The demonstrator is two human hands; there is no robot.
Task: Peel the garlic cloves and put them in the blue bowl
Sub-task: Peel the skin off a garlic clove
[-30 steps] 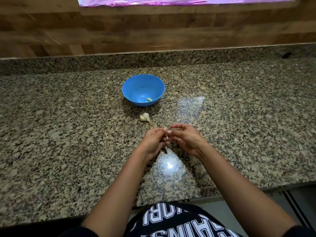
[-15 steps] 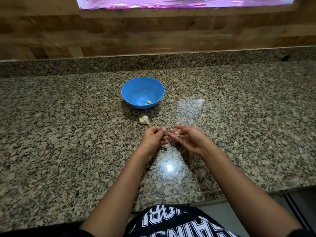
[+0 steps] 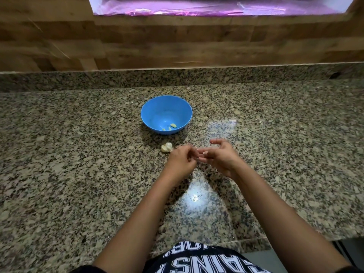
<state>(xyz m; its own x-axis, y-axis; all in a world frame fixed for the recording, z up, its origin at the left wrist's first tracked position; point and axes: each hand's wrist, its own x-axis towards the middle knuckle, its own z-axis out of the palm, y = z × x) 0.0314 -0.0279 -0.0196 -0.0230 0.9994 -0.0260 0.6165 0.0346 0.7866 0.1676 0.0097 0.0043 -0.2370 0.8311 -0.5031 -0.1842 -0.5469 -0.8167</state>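
Granite, speckled grey and tan, forms the bench [image 3: 78, 154]. On it the round blue plastic bowl [image 3: 149, 109] holds pale peeled cloves [image 3: 173, 125]; a white partial garlic bulb [image 3: 166, 147] lies just in front. Nearby, the right hand [image 3: 218, 156] pinches a small garlic clove [image 3: 205, 153]. The left hand [image 3: 182, 160] curls against it, but blur hides whether it is gripping.

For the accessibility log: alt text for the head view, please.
The left hand and right hand pinch a small garlic clove above a granite counter. Beyond lie a garlic bulb piece and a blue bowl holding peeled cloves.
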